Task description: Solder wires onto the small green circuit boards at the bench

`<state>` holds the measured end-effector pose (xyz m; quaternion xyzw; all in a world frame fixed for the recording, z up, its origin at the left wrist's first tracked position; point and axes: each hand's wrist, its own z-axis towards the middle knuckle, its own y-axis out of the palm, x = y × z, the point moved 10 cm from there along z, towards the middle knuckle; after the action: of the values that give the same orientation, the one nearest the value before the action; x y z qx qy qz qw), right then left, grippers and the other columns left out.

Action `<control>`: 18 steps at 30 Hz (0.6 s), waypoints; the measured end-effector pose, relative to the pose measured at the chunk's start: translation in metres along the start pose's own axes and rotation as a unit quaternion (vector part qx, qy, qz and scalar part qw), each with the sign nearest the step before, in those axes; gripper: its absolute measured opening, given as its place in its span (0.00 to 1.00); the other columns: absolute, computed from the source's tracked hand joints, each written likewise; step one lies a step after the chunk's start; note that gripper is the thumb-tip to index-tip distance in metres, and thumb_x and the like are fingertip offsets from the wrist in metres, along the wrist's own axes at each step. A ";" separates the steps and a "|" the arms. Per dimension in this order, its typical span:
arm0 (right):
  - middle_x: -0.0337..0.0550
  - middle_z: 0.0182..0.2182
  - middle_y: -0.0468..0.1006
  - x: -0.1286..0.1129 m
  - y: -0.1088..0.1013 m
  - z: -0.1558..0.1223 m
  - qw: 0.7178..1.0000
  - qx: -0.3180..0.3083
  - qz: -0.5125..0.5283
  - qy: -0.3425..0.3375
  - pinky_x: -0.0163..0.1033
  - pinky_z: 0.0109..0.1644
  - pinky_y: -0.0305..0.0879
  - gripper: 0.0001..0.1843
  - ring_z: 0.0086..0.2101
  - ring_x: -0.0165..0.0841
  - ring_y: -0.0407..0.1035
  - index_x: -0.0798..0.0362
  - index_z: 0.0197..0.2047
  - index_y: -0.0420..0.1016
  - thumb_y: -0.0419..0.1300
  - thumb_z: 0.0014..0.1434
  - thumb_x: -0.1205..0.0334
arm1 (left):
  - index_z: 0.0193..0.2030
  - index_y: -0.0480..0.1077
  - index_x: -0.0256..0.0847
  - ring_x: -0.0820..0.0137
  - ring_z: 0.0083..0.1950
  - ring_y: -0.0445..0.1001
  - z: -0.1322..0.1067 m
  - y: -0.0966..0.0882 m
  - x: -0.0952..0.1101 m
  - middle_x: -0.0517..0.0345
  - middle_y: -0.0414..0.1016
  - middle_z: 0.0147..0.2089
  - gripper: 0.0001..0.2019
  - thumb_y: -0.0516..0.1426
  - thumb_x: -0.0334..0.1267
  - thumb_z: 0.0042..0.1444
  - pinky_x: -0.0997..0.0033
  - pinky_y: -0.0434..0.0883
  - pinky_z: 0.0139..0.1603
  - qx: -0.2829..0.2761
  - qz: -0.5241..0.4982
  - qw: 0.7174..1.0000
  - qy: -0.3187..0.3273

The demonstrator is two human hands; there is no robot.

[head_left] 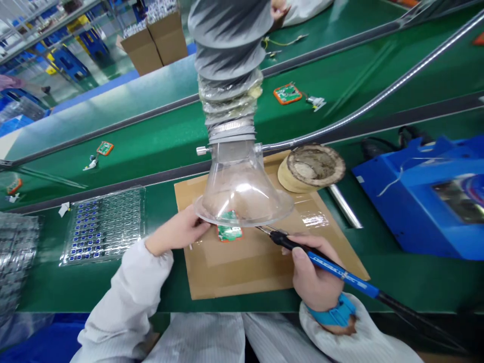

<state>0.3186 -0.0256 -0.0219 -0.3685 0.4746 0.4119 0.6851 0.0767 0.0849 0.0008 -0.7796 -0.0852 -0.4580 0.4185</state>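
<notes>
Clamps soldering iron (359, 283) in right fingers (303, 262); could, slipping left, scorch circuit board (229, 233) (cannot tell grip of left fingers (199, 232)).

Electronics factory, soldering iron (355, 282), circuit boards (229, 233)

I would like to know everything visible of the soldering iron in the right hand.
The soldering iron is pen-like: a blue, plastic-looking barrel with pale lettering, a black front section and a thin, metallic-looking tip. A black cable runs from its rear toward the lower right. The right hand grips it at a slant over the cardboard, tip toward the green board, apparently not touching it.
</notes>
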 end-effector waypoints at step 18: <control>0.47 0.32 0.80 -0.004 -0.002 0.001 0.999 -0.003 -0.044 -0.012 0.44 0.36 0.70 0.15 0.30 0.40 0.76 0.50 0.37 0.78 0.67 0.62 0.47 | 0.45 0.73 0.41 0.68 0.45 0.75 -0.055 -0.077 -0.065 0.53 0.77 0.45 0.07 0.60 0.35 0.60 0.68 0.73 0.47 0.353 0.080 0.929 -0.078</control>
<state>0.3199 -0.0260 -0.0172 -0.3865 0.4482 0.3873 0.7069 -0.0351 0.1096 0.0066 -0.6187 -0.2112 -0.3009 0.6943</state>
